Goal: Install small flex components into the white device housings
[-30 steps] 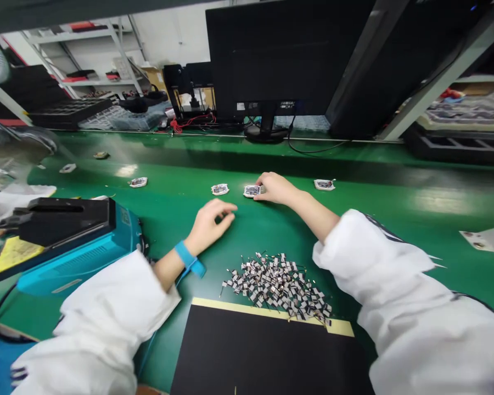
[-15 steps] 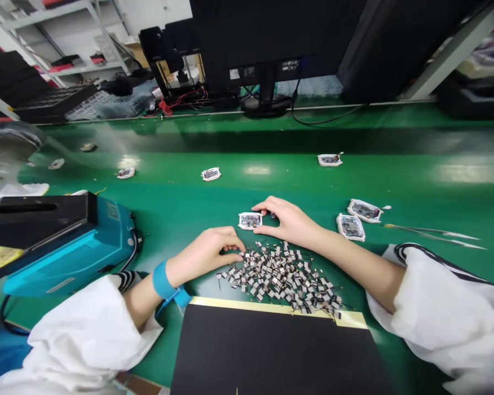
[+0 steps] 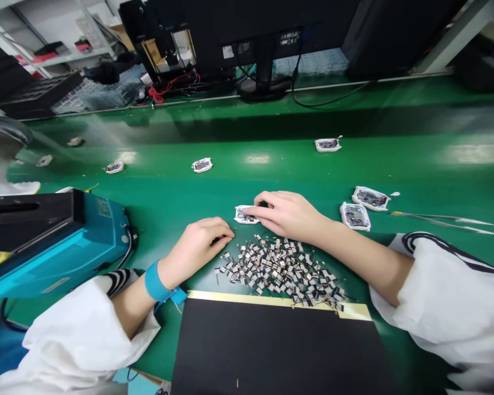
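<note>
A small white watch-like case [image 3: 241,217] with a circuit board inside lies on the green work surface. My right hand [image 3: 290,216] is at its right end, one digit reaching over the board and the other fingers curled by the edge; the hand partly covers the case. Left of the case, my left hand [image 3: 200,241] has thumb and forefinger closed together at the tips; whatever may be between them is too small to see. A blue wrist strap [image 3: 155,282] is on the left wrist. Just below both hands spreads a pile of small grey-and-black components with wire leads [image 3: 278,266].
Two similar open cases [image 3: 355,216] and tweezers [image 3: 444,219] lie at the right. More cases [image 3: 202,164] sit along the far green strip. A teal-and-black machine [image 3: 66,241] stands at the left. A black mat [image 3: 280,351] is in front, and a monitor [image 3: 267,33] stands behind.
My right hand has moved a digit over the circuit board in the case. My left hand has drawn slightly back from the component pile. The camera view has shifted a little.
</note>
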A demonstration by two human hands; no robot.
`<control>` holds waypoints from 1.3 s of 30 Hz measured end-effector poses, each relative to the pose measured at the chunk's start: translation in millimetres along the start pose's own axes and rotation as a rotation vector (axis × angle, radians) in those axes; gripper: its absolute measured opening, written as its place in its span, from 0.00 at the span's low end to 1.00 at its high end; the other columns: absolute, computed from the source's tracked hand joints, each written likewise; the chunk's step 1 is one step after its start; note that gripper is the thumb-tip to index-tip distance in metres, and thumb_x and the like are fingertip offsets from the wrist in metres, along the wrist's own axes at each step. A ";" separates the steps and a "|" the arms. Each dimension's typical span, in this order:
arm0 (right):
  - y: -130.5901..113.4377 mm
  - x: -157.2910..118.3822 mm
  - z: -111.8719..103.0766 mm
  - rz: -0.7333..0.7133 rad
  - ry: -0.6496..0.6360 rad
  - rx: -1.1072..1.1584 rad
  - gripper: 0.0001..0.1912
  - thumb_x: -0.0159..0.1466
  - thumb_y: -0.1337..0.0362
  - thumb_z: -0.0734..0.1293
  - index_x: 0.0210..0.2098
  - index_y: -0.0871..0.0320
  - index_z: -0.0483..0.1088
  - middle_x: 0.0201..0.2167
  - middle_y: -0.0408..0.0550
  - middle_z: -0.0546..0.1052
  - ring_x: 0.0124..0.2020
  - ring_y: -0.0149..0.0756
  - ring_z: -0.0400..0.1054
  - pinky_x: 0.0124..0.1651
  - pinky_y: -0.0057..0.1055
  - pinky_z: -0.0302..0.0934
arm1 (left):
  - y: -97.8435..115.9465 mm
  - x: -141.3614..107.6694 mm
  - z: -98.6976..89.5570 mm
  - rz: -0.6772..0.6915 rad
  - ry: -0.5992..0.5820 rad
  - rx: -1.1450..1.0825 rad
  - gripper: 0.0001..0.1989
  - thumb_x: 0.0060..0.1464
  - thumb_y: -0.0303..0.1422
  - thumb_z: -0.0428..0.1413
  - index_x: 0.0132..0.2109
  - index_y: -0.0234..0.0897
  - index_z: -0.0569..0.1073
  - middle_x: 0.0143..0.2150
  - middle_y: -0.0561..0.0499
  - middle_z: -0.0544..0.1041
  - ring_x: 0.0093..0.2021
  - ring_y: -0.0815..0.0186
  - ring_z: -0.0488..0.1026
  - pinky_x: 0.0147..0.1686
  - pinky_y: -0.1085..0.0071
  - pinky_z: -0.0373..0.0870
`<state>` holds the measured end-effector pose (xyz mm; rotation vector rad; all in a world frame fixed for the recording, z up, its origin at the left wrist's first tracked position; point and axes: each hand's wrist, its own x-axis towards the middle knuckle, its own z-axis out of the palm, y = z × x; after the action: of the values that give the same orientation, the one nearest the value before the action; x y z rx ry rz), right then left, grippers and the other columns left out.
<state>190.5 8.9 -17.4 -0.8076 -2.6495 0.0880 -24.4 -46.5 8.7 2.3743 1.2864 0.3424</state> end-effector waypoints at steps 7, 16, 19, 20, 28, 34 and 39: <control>8.4 0.7 11.6 -0.037 0.126 -0.050 0.13 0.64 0.63 0.55 0.33 0.61 0.69 0.33 0.45 0.72 0.33 0.31 0.66 0.34 0.26 0.57 | -4.4 0.6 0.3 -0.023 0.063 0.144 0.09 0.54 0.26 0.47 0.42 0.35 0.68 0.39 0.50 0.70 0.38 0.68 0.68 0.39 0.72 0.66; 1.9 0.9 8.8 0.151 0.083 0.092 0.08 0.59 0.62 0.62 0.29 0.61 0.66 0.26 0.42 0.71 0.27 0.29 0.65 0.28 0.24 0.53 | -9.2 -1.3 0.9 0.012 0.138 0.265 0.06 0.54 0.25 0.47 0.37 0.33 0.68 0.36 0.51 0.71 0.36 0.67 0.69 0.37 0.71 0.67; 0.1 1.4 8.0 0.188 0.092 0.143 0.07 0.59 0.62 0.61 0.31 0.60 0.66 0.28 0.42 0.71 0.28 0.29 0.65 0.28 0.24 0.52 | -6.3 2.2 0.9 0.002 0.237 0.160 0.09 0.52 0.24 0.49 0.42 0.34 0.67 0.35 0.52 0.71 0.34 0.70 0.69 0.36 0.74 0.67; -0.3 1.7 7.8 0.193 0.095 0.152 0.06 0.60 0.63 0.61 0.33 0.60 0.66 0.29 0.41 0.72 0.29 0.29 0.65 0.28 0.24 0.52 | -4.4 4.7 1.4 0.013 0.270 0.123 0.11 0.51 0.24 0.50 0.44 0.34 0.66 0.35 0.52 0.71 0.34 0.71 0.69 0.36 0.75 0.67; -0.9 3.4 6.4 0.162 0.057 0.106 0.08 0.61 0.65 0.58 0.32 0.58 0.67 0.29 0.42 0.71 0.30 0.29 0.66 0.29 0.24 0.54 | 3.3 25.7 11.7 0.110 0.247 0.058 0.08 0.51 0.25 0.49 0.37 0.35 0.71 0.37 0.51 0.71 0.36 0.70 0.69 0.37 0.76 0.66; -0.7 1.2 5.7 0.193 0.045 0.162 0.06 0.60 0.66 0.59 0.32 0.60 0.67 0.33 0.44 0.71 0.33 0.31 0.65 0.33 0.25 0.57 | 0.2 25.3 12.6 0.131 0.257 0.066 0.07 0.52 0.26 0.50 0.38 0.34 0.71 0.37 0.51 0.72 0.37 0.70 0.69 0.38 0.76 0.66; -0.9 -0.6 7.2 0.127 0.030 0.240 0.19 0.58 0.59 0.62 0.46 0.61 0.61 0.43 0.49 0.69 0.41 0.36 0.64 0.40 0.30 0.59 | -0.8 26.8 14.4 0.163 0.296 0.068 0.07 0.53 0.27 0.50 0.39 0.33 0.71 0.36 0.51 0.73 0.37 0.71 0.70 0.38 0.77 0.66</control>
<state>187.9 8.2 -24.1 -0.8853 -2.4958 0.4145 -4.7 -27.0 -4.0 2.5653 1.2465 0.7335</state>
